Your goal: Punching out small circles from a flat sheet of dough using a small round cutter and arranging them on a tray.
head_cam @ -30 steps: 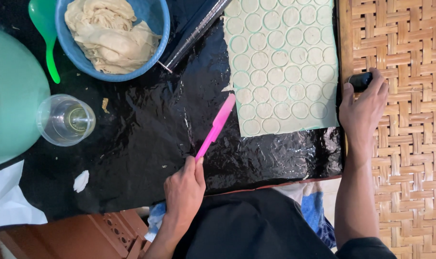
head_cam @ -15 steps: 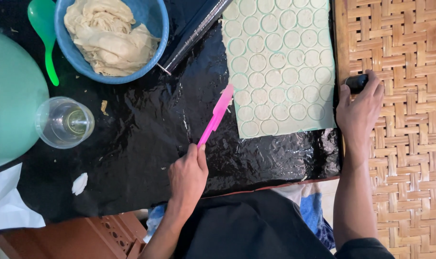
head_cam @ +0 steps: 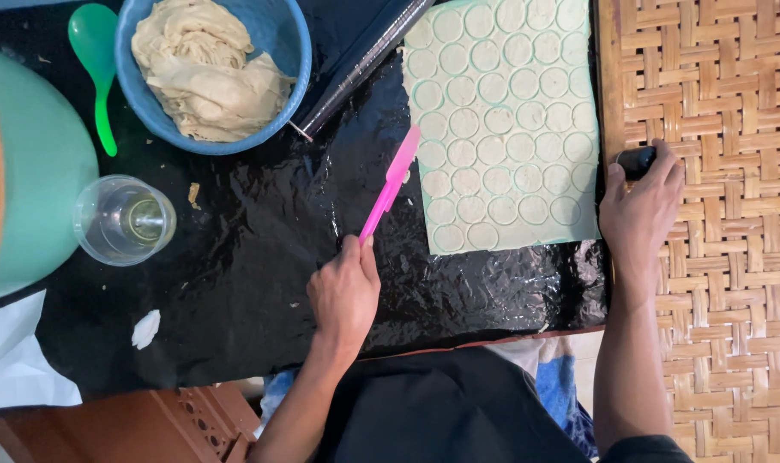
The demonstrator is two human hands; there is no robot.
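Fingers of your left hand (head_cam: 345, 291) grip the pink plastic spatula (head_cam: 391, 182) beside the fully circle-cut pale dough sheet (head_cam: 503, 120), rounds unlifted.

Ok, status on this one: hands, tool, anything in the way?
Left hand grips pink knife, tip at the edge of the dough sheet. Right hand rests on small black object. Nothing between blade and dough.

The dough sheet (head_cam: 501, 129) lies at the right end of the plastic-covered work surface (head_cam: 261, 283), the bowl (head_cam: 214, 73) at its far edge. The cup (head_cam: 124, 220) stands near the left edge, the spoon (head_cam: 96, 64) behind it. The spatula (head_cam: 391, 182) touches the sheet's left edge.
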